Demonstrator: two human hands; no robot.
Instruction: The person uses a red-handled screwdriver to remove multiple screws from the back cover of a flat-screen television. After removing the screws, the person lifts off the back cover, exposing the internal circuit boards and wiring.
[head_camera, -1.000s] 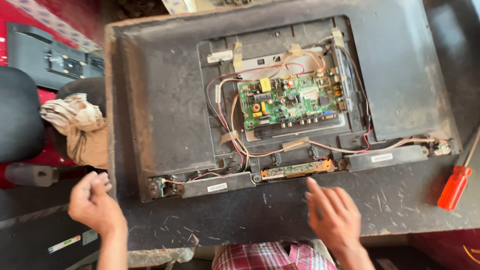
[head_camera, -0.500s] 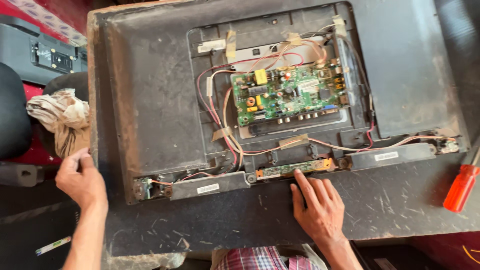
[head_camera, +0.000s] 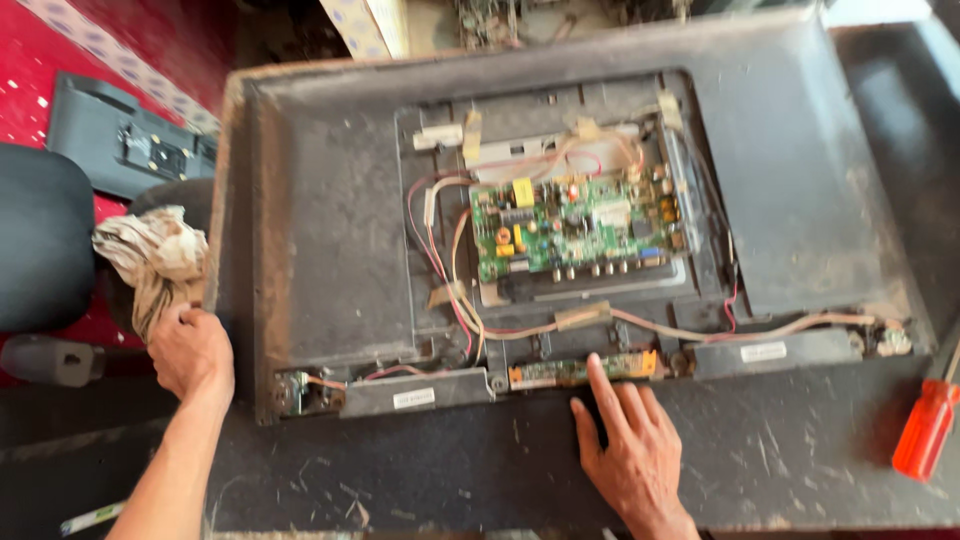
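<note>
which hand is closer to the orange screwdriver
Right. The right hand rests flat on the table near the panel's lower edge, left of the orange screwdriver; the left hand is far off by the rag.

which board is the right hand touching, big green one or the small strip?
The small strip board at the panel's lower edge: the right hand has its index fingertip on it. The big green board sits higher, untouched.

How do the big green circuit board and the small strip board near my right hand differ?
The green circuit board is broad, roughly rectangular and crowded with parts; the strip board is narrow and long. The circuit board sits mid-panel, away from both hands; the strip board lies at the lower edge, under the right hand forefinger. Both lie flat.
</note>
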